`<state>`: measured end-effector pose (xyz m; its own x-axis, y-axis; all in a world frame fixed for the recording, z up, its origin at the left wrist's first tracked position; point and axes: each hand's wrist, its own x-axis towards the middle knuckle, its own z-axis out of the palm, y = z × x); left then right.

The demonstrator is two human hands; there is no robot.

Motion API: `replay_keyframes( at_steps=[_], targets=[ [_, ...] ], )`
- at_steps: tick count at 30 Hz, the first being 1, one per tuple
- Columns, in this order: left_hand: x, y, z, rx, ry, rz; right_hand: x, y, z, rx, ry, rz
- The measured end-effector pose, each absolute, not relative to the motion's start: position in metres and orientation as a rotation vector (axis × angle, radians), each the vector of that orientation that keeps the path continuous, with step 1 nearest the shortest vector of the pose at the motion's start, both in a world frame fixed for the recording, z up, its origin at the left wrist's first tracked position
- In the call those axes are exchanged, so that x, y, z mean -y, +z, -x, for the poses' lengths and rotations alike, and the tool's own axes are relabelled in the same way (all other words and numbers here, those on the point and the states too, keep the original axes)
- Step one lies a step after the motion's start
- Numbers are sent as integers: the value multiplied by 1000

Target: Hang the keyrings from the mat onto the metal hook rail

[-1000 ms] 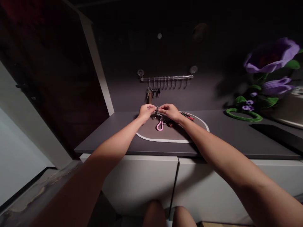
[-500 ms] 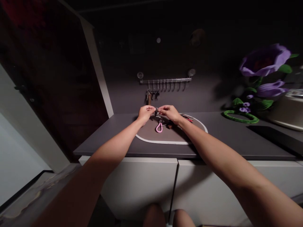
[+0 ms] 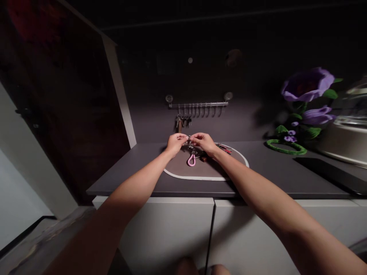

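My left hand (image 3: 174, 146) and my right hand (image 3: 204, 143) meet above a brown oval mat (image 3: 183, 172) with a white rim. Between their pinched fingertips is a small metal key ring (image 3: 189, 139), partly hidden by the fingers. Just below, on the mat, lies a pink looped key strap (image 3: 191, 160) with small dark metal pieces at its top. Near my right wrist sits a small brown block-shaped piece (image 3: 203, 159). Slim red and metal items (image 3: 226, 150) lie behind that wrist, too small to name.
A clear rail with hooks (image 3: 200, 105) is fixed to the dark wall, and several keys (image 3: 185, 121) hang at its left end. Purple artificial flowers (image 3: 308, 86) with a green ring base stand on the right of the dark counter (image 3: 123, 172). A pale rounded appliance (image 3: 346, 139) is beyond them.
The view has tilted slightly, so the counter and rail appear lower. Both hands keep their pinch on the key ring, with only slight finger movement.
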<state>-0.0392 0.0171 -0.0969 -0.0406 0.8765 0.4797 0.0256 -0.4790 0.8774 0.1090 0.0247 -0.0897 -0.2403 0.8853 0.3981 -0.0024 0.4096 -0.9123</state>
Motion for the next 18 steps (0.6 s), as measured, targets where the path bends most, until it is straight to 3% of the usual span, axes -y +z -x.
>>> replay_keyframes(
  at_steps=[18],
  targets=[
    [-30,-108,39,-1130,1592,-1868,-36,-86,-113,1477,912,762]
  ],
)
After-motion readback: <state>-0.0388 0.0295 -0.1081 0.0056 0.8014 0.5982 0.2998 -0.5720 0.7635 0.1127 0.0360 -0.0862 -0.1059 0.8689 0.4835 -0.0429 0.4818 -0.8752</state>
